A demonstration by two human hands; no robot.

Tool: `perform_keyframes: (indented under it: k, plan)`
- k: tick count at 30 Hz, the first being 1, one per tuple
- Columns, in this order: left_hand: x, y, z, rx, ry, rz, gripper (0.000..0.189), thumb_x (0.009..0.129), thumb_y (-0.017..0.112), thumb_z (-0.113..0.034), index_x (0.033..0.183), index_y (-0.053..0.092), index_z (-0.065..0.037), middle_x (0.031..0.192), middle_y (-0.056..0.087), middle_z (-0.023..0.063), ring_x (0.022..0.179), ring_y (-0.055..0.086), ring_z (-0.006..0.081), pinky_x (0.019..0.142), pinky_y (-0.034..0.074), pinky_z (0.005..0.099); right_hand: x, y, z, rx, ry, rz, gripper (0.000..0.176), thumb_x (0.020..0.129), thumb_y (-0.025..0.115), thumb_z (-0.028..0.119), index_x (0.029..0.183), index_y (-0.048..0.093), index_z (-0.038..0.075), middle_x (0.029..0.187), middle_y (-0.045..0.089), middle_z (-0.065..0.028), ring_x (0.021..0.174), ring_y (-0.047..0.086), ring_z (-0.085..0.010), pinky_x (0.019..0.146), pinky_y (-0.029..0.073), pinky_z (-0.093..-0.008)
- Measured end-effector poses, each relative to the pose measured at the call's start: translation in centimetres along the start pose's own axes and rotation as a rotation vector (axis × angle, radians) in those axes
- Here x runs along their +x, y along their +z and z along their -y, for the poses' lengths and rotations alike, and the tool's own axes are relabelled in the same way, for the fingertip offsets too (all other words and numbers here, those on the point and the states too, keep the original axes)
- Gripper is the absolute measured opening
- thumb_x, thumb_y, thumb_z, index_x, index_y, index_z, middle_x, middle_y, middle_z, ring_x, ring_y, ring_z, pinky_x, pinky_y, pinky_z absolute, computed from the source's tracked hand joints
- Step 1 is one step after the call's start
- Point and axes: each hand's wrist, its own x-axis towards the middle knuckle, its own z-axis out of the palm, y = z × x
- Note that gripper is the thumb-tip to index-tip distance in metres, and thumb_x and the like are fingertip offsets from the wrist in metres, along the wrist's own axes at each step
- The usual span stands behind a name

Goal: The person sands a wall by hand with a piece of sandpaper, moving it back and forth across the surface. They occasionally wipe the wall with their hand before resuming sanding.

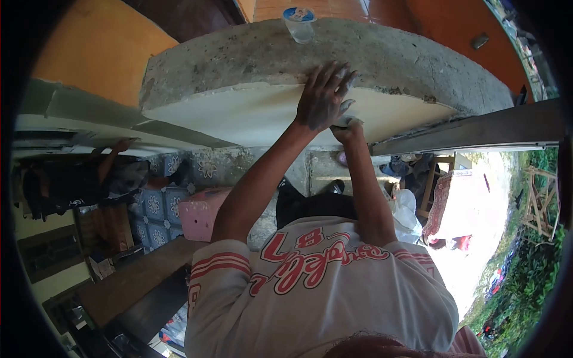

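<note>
My left hand (323, 100) lies with fingers apart across the edge where rough grey concrete (239, 62) meets a smooth off-white plastered face (245, 116). Its fingers and thumb carry pale grey smears. Just below and to the right, my right hand (351, 132) is closed near the plastered face. A flat light-grey piece (344, 121) shows at its fingers, partly hidden; I cannot make out its kind. A clear plastic cup (299, 28) with a blue-and-white lid stands on the concrete above my left hand.
To the left, another person (77, 182) reaches a hand (122, 145) to a similar ledge. A pink box (203, 213) sits on the floor beside me. A grey beam (465, 132) borders the right, with a white bag (406, 209) below. Brown furniture (128, 280) stands lower left.
</note>
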Motion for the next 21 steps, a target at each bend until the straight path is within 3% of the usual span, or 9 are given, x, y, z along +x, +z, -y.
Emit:
perform_keyframes:
  k: [4, 6, 8, 10, 11, 13, 17, 19, 21]
  plan:
    - [-7.1, -2.7, 0.8, -0.099, -0.013, 0.042, 0.039, 0.083, 0.069, -0.035, 0.118, 0.069, -0.018, 0.150, 0.041, 0.0024, 0.142, 0.030, 0.0289, 0.116, 0.022, 0.0505, -4.5, 5.4, -0.3, -0.304, -0.328, -0.251, 0.043, 0.104, 0.027, 0.031, 0.138, 0.040, 0.008, 0.134, 0.048, -0.0154, 0.123, 0.051, -0.0340, 0.099, 0.048, -0.0492]
    - [-11.8, -3.3, 1.9, -0.251, -0.189, -0.007, 0.021, 0.081, 0.072, -0.024, 0.101, 0.076, -0.018, 0.141, 0.052, 0.0012, 0.140, 0.033, 0.0293, 0.112, 0.028, 0.0522, -6.6, 7.8, -2.1, -0.333, -0.468, -0.373, 0.041, 0.104, 0.032, 0.028, 0.138, 0.039, 0.005, 0.134, 0.048, -0.0161, 0.123, 0.050, -0.0343, 0.098, 0.048, -0.0487]
    - [-16.4, -0.9, 3.2, -0.424, -0.548, 0.015, 0.027, 0.088, 0.068, -0.028, 0.102, 0.074, -0.006, 0.128, 0.062, 0.0052, 0.130, 0.046, 0.0306, 0.107, 0.038, 0.0414, -7.3, 7.4, -4.0, -0.360, -0.612, -0.511, 0.040, 0.103, 0.036, 0.024, 0.138, 0.038, 0.003, 0.134, 0.047, -0.0168, 0.122, 0.050, -0.0346, 0.098, 0.048, -0.0483]
    - [-18.1, 0.7, 4.1, -1.143, -1.145, 0.071, 0.040, 0.092, 0.065, -0.036, 0.110, 0.069, 0.000, 0.120, 0.065, 0.0080, 0.117, 0.056, 0.0249, 0.097, 0.044, 0.0346, -7.0, 4.8, -5.6, -0.380, -0.527, -0.392, 0.039, 0.101, 0.044, 0.022, 0.134, 0.041, 0.002, 0.130, 0.051, -0.0159, 0.121, 0.052, -0.0327, 0.102, 0.042, -0.0548]
    - [-18.2, 0.9, 4.7, -1.164, -1.141, 0.077, 0.040, 0.092, 0.065, -0.036, 0.110, 0.069, 0.000, 0.120, 0.065, 0.0080, 0.117, 0.056, 0.0249, 0.097, 0.044, 0.0346, -6.8, 3.8, -6.7, -0.373, -0.452, -0.379, 0.038, 0.101, 0.044, 0.022, 0.134, 0.041, 0.002, 0.130, 0.051, -0.0159, 0.120, 0.053, -0.0324, 0.102, 0.042, -0.0547]
    - [-17.5, -0.3, 5.4, -1.552, -1.519, 0.385, 0.052, 0.095, 0.060, -0.039, 0.129, 0.055, 0.000, 0.129, 0.058, 0.0120, 0.116, 0.056, 0.0230, 0.098, 0.045, 0.0379, -6.8, 3.0, -9.5, -0.358, -0.266, -0.389, 0.037, 0.099, 0.047, 0.020, 0.132, 0.042, 0.003, 0.128, 0.052, -0.0157, 0.118, 0.054, -0.0323, 0.103, 0.040, -0.0534]
    - [-17.0, -1.0, 6.3, -1.746, -1.469, 0.378, 0.059, 0.092, 0.063, -0.042, 0.132, 0.052, 0.000, 0.128, 0.055, 0.0100, 0.109, 0.058, 0.0214, 0.096, 0.046, 0.0377, -6.9, 3.7, -12.4, -0.383, -0.097, -0.318, 0.035, 0.096, 0.052, 0.015, 0.129, 0.046, 0.003, 0.119, 0.055, -0.0116, 0.115, 0.053, -0.0281, 0.100, 0.043, -0.0459]
    - [-17.1, -0.3, 6.7, -1.626, -1.399, 0.072, 0.047, 0.092, 0.065, -0.035, 0.123, 0.061, 0.000, 0.110, 0.064, 0.0086, 0.096, 0.060, 0.0182, 0.085, 0.046, 0.0322, -7.3, 4.8, -12.4, -0.615, -0.087, -0.368, 0.033, 0.095, 0.053, 0.016, 0.125, 0.049, 0.002, 0.117, 0.056, -0.0111, 0.113, 0.054, -0.0273, 0.100, 0.044, -0.0458]
    - [-17.2, 0.3, 7.5, -1.556, -1.419, 0.023, 0.045, 0.092, 0.065, -0.033, 0.122, 0.061, 0.001, 0.110, 0.064, 0.0089, 0.096, 0.060, 0.0178, 0.086, 0.046, 0.0330, -7.4, 5.5, -11.6, -0.628, -0.110, -0.373, 0.032, 0.095, 0.054, 0.016, 0.123, 0.051, 0.003, 0.117, 0.057, -0.0108, 0.113, 0.054, -0.0265, 0.100, 0.044, -0.0449]
